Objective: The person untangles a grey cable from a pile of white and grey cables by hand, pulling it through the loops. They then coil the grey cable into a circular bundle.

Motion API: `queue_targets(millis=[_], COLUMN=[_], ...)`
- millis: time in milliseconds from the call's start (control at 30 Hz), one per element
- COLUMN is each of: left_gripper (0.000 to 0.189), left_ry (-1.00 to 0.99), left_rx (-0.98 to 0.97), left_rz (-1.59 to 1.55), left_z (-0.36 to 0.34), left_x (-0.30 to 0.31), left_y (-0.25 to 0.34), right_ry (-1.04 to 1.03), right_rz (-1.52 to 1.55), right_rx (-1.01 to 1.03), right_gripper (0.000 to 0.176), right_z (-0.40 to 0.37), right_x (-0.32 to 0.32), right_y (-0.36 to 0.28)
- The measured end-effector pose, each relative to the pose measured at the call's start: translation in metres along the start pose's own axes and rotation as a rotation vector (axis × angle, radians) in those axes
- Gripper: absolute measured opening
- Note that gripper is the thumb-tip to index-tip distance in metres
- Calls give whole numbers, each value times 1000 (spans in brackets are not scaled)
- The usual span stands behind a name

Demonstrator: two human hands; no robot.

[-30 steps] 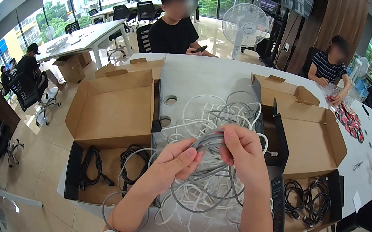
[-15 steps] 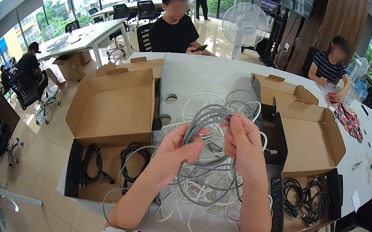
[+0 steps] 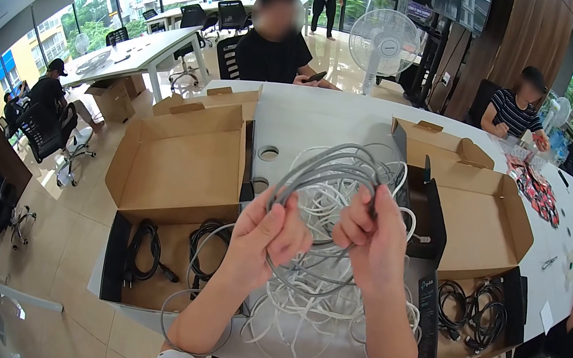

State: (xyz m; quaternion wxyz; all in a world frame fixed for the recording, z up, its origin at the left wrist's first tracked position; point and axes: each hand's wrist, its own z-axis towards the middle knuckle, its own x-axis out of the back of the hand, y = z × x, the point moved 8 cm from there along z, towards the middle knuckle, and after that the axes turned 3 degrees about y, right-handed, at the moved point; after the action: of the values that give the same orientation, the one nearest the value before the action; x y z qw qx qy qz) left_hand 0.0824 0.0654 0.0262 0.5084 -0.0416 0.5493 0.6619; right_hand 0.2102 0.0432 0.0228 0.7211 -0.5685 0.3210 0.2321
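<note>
A grey cable (image 3: 327,164) is gathered into a loose coil and held up over the table between my hands. My left hand (image 3: 268,236) is closed round the coil's left side. On its right side my right hand (image 3: 372,235) grips the strands between thumb and fingers. One length of the grey cable trails down to the left past my left forearm. Under the coil lies a tangled heap of white cables (image 3: 315,301), partly hidden by my hands.
Open cardboard boxes with black cables stand to the left (image 3: 176,179) and right (image 3: 484,227) of the heap. Red packets (image 3: 534,192) lie at the far right, by a person in a striped shirt. Another person in black sits across the table (image 3: 315,98). A white fan (image 3: 383,43) stands behind.
My hands have moved apart, and the coil between them has spread wider. My left hand has shifted a little lower and left. Both hands still hold the grey cable.
</note>
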Motion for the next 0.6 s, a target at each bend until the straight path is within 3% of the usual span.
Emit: queue_targets(millis=[133,233,433,533,600], left_gripper=[34,30,35,35,34], left_ry=[36,34,117,154,148], left_rx=[-10,23,24,92,141], left_rz=[-71,-245,-25,171,238], left_z=[-2,-1,-1,-1,-1], left_x=[6,12,14,19,18], left_y=[7,5,18,20,17], right_ry=[-42,-41,-49,-47,-137], right_rz=[28,-151,-653,-945,-1149], right_rx=[-84,33,292,612,707], right_gripper=[28,29,34,45,52], right_z=[4,3,2,-9,-22], right_x=[-3,-2,-2,-17,-37], right_y=[17,11,-12,-42,-56])
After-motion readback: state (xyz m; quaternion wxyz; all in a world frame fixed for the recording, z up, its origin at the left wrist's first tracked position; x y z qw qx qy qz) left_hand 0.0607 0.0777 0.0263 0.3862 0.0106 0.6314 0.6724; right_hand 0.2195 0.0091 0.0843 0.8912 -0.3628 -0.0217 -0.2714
